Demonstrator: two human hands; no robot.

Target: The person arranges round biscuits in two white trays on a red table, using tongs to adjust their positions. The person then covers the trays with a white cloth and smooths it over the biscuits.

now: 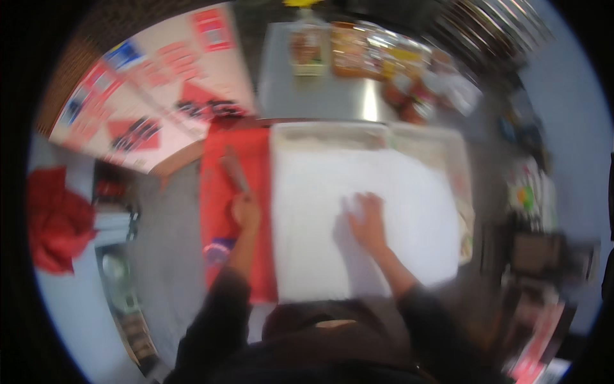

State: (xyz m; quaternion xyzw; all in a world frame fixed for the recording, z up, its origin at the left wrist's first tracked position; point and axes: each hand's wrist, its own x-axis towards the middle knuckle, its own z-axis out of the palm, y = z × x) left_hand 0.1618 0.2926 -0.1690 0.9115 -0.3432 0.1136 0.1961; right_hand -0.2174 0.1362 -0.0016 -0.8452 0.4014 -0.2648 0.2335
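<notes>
My left hand (245, 211) is closed round one end of a long, narrow, knife-like tool (234, 168). The tool points away from me above a red surface (236, 137), and blur hides its exact kind. My right hand (368, 221) is over a broad white sheet or layer (307, 230), its thumb apart from the fingers. Whether it presses on the white surface is hard to tell. The white layer has a rounded right edge and covers much of a pale tray (329, 130) and part of another pale container (465, 169) beside it.
A small purple item (219, 251) lies on the red surface. Behind stands a metal table (281, 83) with a clear container (308, 51) and several bagged packages (358, 48). Printed cardboard (160, 89) is at the far left, and a red cloth or bag (56, 221) nearer.
</notes>
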